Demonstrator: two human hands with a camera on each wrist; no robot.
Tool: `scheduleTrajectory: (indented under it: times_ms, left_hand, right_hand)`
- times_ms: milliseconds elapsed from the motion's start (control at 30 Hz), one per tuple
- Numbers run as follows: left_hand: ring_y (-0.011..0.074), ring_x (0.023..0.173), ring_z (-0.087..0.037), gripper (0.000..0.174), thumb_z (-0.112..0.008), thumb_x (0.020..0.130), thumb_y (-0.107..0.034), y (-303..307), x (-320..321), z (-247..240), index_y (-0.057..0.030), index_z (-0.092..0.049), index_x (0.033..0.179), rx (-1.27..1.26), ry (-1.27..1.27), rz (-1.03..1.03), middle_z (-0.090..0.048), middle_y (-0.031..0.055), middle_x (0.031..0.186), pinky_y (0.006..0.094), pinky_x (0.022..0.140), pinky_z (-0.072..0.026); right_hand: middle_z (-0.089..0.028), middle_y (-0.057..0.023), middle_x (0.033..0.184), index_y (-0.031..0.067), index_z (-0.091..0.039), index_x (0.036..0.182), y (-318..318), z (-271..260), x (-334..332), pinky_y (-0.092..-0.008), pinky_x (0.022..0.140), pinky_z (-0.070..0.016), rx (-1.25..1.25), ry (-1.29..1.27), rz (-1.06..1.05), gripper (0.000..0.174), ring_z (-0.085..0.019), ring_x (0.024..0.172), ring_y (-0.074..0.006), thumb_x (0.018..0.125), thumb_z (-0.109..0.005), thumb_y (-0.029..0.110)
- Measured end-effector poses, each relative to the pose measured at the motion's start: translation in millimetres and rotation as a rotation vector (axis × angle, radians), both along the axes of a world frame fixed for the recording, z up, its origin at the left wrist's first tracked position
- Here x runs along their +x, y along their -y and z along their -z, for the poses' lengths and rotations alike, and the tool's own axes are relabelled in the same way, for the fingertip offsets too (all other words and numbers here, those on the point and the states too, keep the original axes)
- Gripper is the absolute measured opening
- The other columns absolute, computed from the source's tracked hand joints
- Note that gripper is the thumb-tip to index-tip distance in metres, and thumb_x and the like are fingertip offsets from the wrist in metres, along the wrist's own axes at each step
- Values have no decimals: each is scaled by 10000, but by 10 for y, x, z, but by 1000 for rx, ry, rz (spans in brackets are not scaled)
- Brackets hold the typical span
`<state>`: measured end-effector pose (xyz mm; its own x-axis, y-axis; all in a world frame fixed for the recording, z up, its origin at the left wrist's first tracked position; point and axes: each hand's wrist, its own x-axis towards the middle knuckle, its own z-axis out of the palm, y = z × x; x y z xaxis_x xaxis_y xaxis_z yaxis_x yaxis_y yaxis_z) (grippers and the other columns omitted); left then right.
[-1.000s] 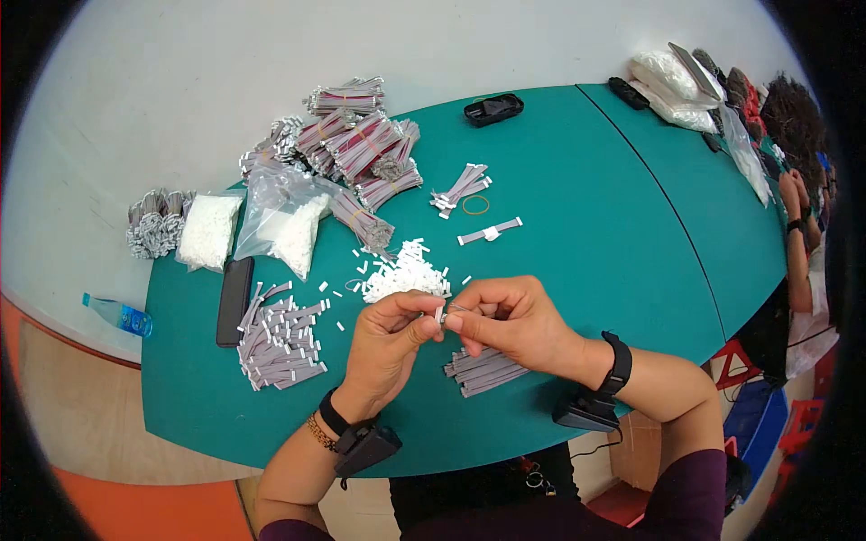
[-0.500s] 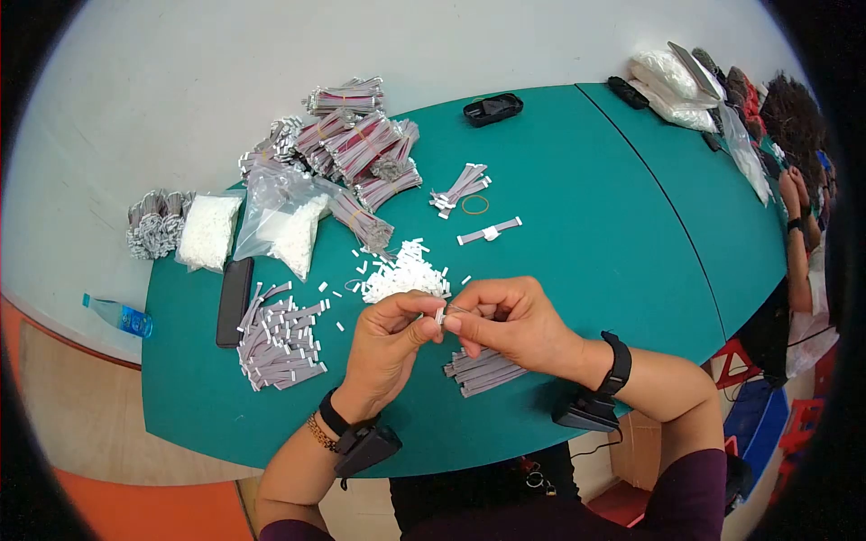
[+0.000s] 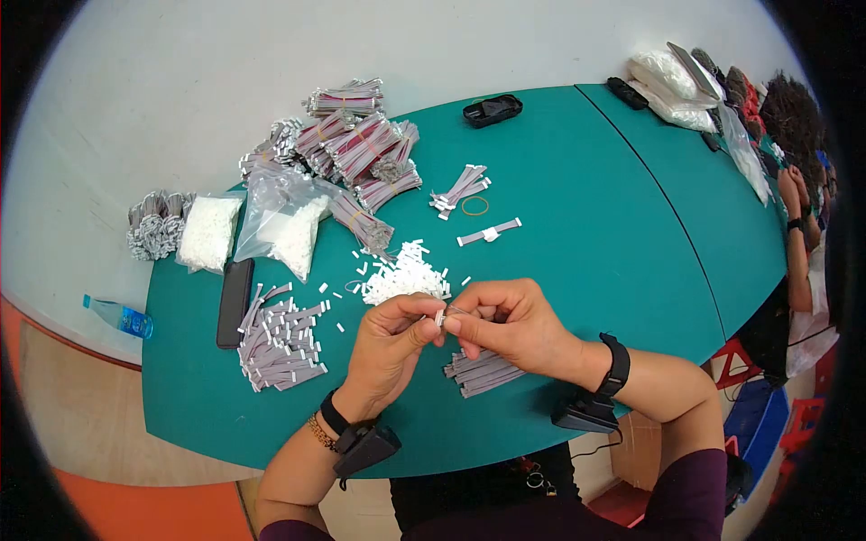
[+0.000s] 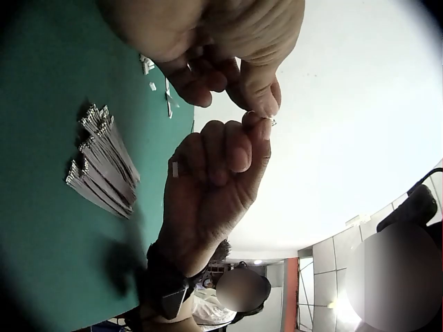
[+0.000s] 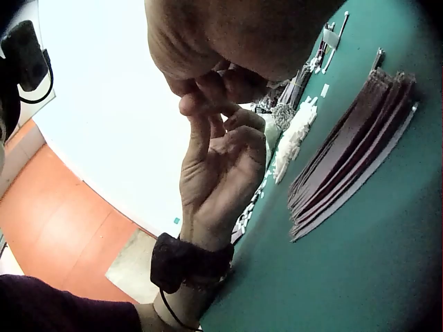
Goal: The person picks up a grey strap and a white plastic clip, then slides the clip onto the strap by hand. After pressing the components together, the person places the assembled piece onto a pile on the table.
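Both hands meet over the table, fingertip to fingertip. My left hand pinches a small white connector between thumb and index finger. From the other side, my right hand pinches a thin grey cable at the connector, its thumb tip right beside it. Most of that cable is hidden in the fingers. Below the right hand lies a stack of grey ribbon cables, seen also in the right wrist view. Just beyond the hands spreads a pile of small white connector pieces.
Loose grey cables with white ends lie at left beside a black case. Bagged white pieces and banded cable bundles stand behind. Farther back are a white-tabbed cable, a rubber band and a black tray.
Both hands stay in place with the same pinch. The white connector shows a slightly different face between the fingertips than one second ago.
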<state>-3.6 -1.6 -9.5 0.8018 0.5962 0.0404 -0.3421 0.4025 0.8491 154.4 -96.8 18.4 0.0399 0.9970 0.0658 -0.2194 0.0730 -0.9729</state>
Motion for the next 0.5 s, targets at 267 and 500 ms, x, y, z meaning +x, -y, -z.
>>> scheduleTrajectory:
  times_ms: [267,500]
  left_hand:
    - [120,748,-538,116,-552,875,-79,-36,47,-131,-39,-554,983,-48,-105,-86,-594,58,862,245,680,-443]
    - [102,739,-522,109,-528,855,-7,-72,23,-100,-11,-570,955,260,-174,-158,-583,54,846,225,674,-417]
  right_hand:
    - [-566,22,611,24,-614,829,-22,-7,21,-168,476,-339,-9,-18,40,129,-484,541,-7,883,-584,138]
    - [-564,20,606,21,-615,844,-43,5,53,-171,472,-326,-32,21,53,125,-467,538,-8,880,-588,138]
